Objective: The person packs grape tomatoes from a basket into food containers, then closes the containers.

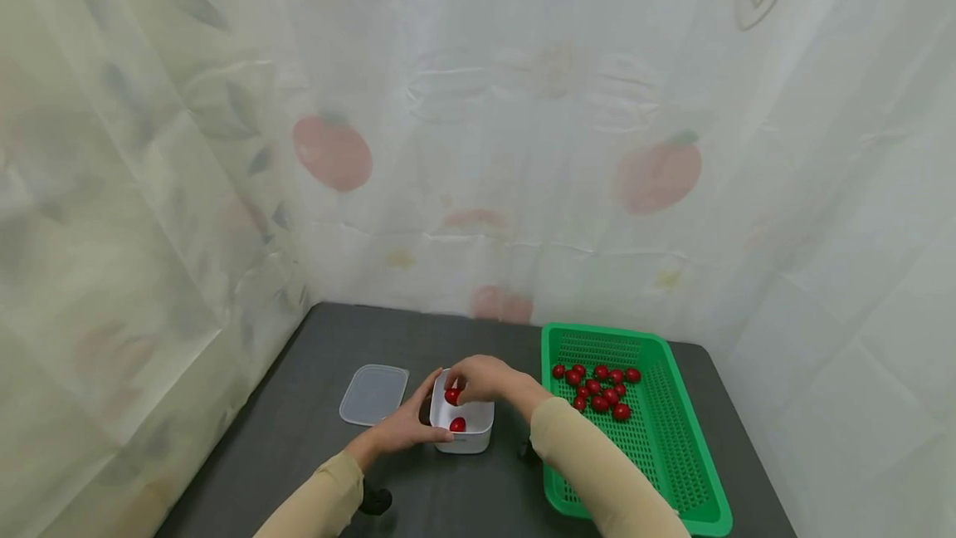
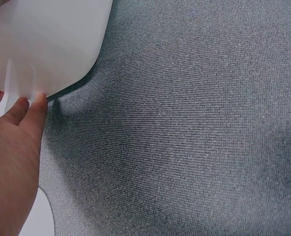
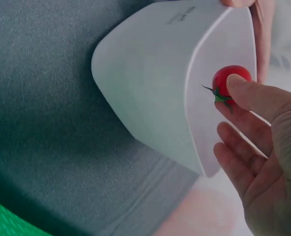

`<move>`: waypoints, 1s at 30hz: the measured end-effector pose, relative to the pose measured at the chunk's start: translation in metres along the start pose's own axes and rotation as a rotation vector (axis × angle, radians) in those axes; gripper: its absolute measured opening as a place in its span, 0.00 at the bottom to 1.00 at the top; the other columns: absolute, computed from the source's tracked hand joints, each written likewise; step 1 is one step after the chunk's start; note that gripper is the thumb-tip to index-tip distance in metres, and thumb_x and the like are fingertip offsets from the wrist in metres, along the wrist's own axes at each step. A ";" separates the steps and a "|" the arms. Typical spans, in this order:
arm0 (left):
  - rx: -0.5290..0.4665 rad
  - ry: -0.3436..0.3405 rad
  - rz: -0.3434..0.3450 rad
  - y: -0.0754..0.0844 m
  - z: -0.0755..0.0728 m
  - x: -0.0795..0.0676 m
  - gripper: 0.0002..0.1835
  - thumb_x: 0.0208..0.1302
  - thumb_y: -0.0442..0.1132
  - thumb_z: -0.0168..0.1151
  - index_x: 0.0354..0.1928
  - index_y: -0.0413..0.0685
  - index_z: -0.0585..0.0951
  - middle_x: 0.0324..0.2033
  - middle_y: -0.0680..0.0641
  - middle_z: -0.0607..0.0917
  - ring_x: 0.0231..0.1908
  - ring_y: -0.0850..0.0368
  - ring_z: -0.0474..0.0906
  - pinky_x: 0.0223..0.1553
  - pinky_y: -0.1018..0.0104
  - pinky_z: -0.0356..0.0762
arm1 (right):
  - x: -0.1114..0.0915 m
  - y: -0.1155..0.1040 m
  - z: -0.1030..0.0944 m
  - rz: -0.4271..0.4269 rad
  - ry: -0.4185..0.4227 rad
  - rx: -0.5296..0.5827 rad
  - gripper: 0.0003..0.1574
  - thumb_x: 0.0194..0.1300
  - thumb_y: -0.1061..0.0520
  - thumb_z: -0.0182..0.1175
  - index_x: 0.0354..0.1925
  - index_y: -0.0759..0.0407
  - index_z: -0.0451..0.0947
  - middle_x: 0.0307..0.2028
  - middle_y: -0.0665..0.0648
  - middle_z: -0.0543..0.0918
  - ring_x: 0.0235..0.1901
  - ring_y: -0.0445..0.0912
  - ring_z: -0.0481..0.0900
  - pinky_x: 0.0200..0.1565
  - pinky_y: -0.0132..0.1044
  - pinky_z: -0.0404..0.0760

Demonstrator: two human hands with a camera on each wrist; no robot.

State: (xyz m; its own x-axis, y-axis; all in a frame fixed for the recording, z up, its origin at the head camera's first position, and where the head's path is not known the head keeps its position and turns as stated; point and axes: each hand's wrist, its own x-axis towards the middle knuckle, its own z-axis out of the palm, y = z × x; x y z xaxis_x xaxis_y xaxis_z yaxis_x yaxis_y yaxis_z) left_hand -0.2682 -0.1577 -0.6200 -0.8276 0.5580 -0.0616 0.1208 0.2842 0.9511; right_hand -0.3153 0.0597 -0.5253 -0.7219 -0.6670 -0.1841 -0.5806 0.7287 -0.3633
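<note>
A white plastic container (image 1: 472,442) stands on the dark tabletop. My left hand (image 1: 403,426) grips it from the left, thumb at the near rim and fingers toward the far side. In the left wrist view, fingertips (image 2: 38,98) meet the container's wall (image 2: 51,44). Between thumb and index finger, my right hand (image 1: 481,378) pinches a red cherry tomato (image 3: 238,73) with a green stem, held at the container's opening. Its other fingers are spread loosely. Another cherry tomato (image 1: 458,424) lies inside the container.
To the left lies a translucent lid (image 1: 375,395), flat on the table (image 1: 299,447). A green perforated basket (image 1: 690,430) on the right, partly under my right forearm, holds several cherry tomatoes (image 1: 600,403). Patterned curtains (image 1: 478,148) enclose the table's back and sides.
</note>
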 end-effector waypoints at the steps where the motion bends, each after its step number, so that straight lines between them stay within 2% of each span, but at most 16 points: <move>1: -0.005 -0.003 0.002 0.000 0.000 0.000 0.62 0.63 0.44 0.75 0.82 0.53 0.35 0.80 0.41 0.45 0.73 0.40 0.56 0.67 0.41 0.66 | 0.001 0.000 0.001 0.001 0.000 -0.016 0.15 0.64 0.55 0.72 0.50 0.45 0.87 0.39 0.42 0.83 0.38 0.37 0.77 0.43 0.33 0.80; 9: -0.029 -0.016 0.000 -0.001 0.000 0.000 0.61 0.65 0.43 0.73 0.82 0.57 0.34 0.80 0.42 0.44 0.72 0.42 0.60 0.65 0.47 0.70 | 0.009 -0.006 0.011 0.008 -0.013 -0.120 0.14 0.63 0.54 0.72 0.48 0.45 0.87 0.37 0.44 0.83 0.34 0.37 0.76 0.38 0.33 0.79; 16: -0.028 -0.029 0.006 0.001 0.000 -0.002 0.61 0.66 0.42 0.73 0.82 0.58 0.34 0.79 0.39 0.45 0.73 0.39 0.58 0.66 0.46 0.68 | 0.007 -0.010 0.012 -0.003 -0.028 -0.139 0.21 0.65 0.53 0.71 0.56 0.45 0.85 0.39 0.43 0.85 0.35 0.36 0.78 0.37 0.32 0.79; 23: -0.084 -0.040 0.006 -0.002 -0.001 0.001 0.60 0.67 0.37 0.71 0.82 0.56 0.34 0.80 0.40 0.43 0.72 0.38 0.59 0.65 0.44 0.68 | -0.004 -0.006 -0.005 -0.037 0.027 -0.106 0.21 0.68 0.53 0.68 0.58 0.48 0.84 0.48 0.49 0.87 0.44 0.39 0.81 0.46 0.35 0.81; 30: -0.046 -0.020 0.023 -0.002 0.000 0.002 0.62 0.64 0.41 0.74 0.82 0.55 0.34 0.78 0.40 0.50 0.71 0.38 0.61 0.65 0.44 0.69 | -0.022 0.005 -0.033 -0.100 0.070 -0.097 0.20 0.69 0.52 0.68 0.58 0.50 0.84 0.49 0.49 0.87 0.48 0.42 0.83 0.50 0.38 0.81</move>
State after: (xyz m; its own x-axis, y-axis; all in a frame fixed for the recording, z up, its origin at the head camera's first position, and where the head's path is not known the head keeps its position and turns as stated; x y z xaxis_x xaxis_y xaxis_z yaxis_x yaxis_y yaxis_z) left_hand -0.2702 -0.1575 -0.6218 -0.8135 0.5798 -0.0455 0.1137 0.2352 0.9653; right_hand -0.3144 0.0833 -0.4924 -0.6816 -0.7267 -0.0860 -0.6819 0.6734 -0.2856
